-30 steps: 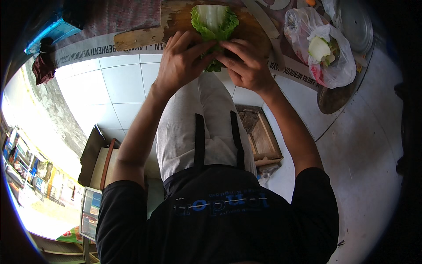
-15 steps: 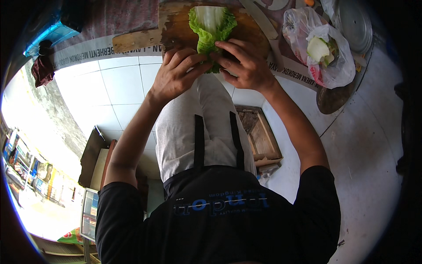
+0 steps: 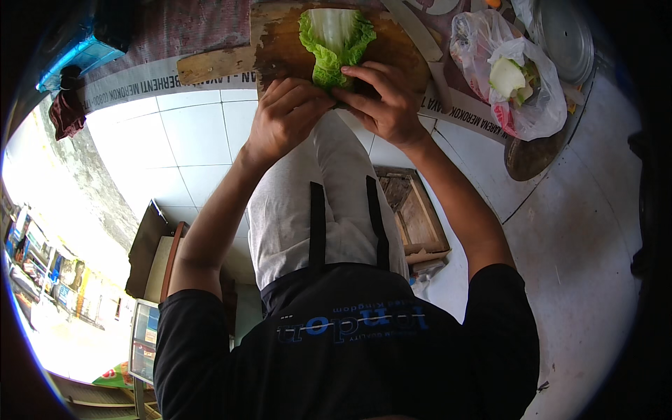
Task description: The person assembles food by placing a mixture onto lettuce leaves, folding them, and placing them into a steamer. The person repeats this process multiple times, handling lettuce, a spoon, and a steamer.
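A napa cabbage leaf [image 3: 336, 45] lies on a wooden cutting board [image 3: 280, 49], its pale rib pointing away from me and its frilly green end toward me. My left hand [image 3: 290, 115] has its fingers bent together at the leaf's near left edge. From the right, my right hand [image 3: 385, 101] grips the same near end, its index finger lying over the green part and its thumb tucked low. The two hands' fingertips almost meet at the leaf's near edge, which they partly hide.
A large knife [image 3: 414, 29] lies along the board's right side. Further right are a plastic bag [image 3: 542, 115] with a cut cabbage piece [image 3: 509, 77] and a round metal lid [image 3: 565, 42]. A blue container [image 3: 80, 56] stands at left, a wooden box [image 3: 416, 213] beyond my legs.
The green bit that showed beneath my fingers is now out of sight. My right fingers have drawn in closer to the left hand, and both forearms have shifted slightly.
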### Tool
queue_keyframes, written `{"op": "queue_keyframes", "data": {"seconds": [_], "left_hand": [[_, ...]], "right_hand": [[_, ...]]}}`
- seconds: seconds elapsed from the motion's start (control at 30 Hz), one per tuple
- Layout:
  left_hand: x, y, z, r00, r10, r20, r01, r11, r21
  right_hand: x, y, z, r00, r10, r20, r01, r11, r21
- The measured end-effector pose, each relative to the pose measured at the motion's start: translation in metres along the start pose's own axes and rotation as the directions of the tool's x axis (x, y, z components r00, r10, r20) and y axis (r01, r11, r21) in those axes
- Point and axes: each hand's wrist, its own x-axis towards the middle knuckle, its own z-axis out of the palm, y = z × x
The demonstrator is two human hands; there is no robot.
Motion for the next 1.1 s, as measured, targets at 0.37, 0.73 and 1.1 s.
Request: {"op": "queue_keyframes", "data": {"seconds": [0.37,0.73,1.1], "left_hand": [[0.007,0.004,-0.001,0.978,-0.206,-0.025,0.202,0.972,-0.124],[0.007,-0.004,-0.003,0.992,0.123,-0.013,-0.12,0.984,0.132],[0.004,-0.019,0.0,0.971,0.24,0.015,-0.24,0.96,0.147]], "right_hand": [[0.006,-0.009,0.007,0.971,0.217,-0.098,-0.195,0.962,0.193],[0.011,-0.008,0.007,0.936,0.304,-0.177,-0.252,0.932,0.262],[0.008,-0.007,0.014,0.943,0.285,-0.169,-0.246,0.945,0.217]]}}
